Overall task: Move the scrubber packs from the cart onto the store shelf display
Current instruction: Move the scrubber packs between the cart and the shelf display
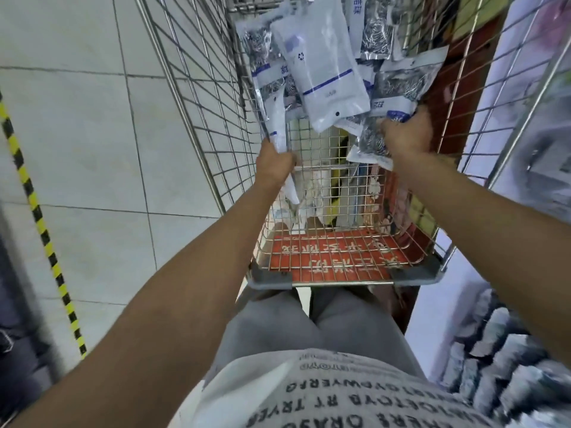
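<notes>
Both hands already grasp packs in the cart (197,97): the left hand (273,163) a white one, the right hand (406,132) a dark-filled one. The shelf (500,350) lies low to the right, nearer the right grip, whose pack runs along the forearm.

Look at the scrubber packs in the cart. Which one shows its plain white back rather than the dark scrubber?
The large pack on top of the pile, in the middle: its upturned face is plain white with a blue stripe, while the packs around it show dark steel scrubbers.
</notes>
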### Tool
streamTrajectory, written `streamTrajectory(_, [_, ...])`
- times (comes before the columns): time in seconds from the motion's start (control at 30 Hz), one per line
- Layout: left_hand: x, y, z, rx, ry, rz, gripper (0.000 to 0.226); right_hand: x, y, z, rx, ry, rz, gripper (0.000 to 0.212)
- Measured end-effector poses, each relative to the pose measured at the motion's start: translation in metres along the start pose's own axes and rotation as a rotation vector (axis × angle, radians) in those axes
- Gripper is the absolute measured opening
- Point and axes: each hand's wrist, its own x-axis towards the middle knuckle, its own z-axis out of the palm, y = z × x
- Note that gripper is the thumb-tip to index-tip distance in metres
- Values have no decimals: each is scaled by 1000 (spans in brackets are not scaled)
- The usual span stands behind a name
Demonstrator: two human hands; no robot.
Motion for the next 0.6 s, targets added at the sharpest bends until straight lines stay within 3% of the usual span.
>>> streamTrajectory(0.13, [-56,23,-34,-329,-216,-53,67,-54,-5,-29,168,-68,-19,60])
streamTrajectory(0.23, [-105,42,-59,-462,-383,-97,53,-101,-11,-56,312,-145,-21,58])
streamTrajectory(0.47, [-203,73,-111,-339,-561,-88,20,-209,-12,-126,617,-197,-43,60])
streamTrajectory(0.6, [-237,75,-130,-274,-642,26,27,-259,16,-160,767,-121,-78,48])
